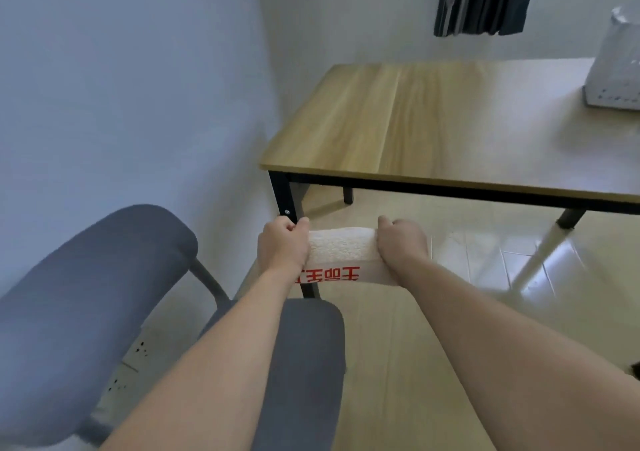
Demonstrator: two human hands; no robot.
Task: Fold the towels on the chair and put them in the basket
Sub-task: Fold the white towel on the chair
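Down at the bottom left, the grey padded fabric chair (86, 298) can be seen, with its seat mostly hidden behind the forearms, so whether more towels are left on it can't be told. Just past it, the cream terry towel with red printed lettering (341, 258) is held up in the air, clear of both chair and table. It's gripped at its two ends: the left hand (282, 244) has its fingers curled round the left end, and the right hand (401, 241) is clamped round the right end the same way. The towel's long axis runs left to right, and the lettered band faces the camera, upside down.

Looks like the folding step is in hand, with the towel already doubled into a narrow strip. Next, the two ends would probably need to be brought together for another fold.

Further off, the light wooden table with black metal legs (433, 121) is seen, and a white perforated container (614, 66) is standing at its far right, possibly the basket.
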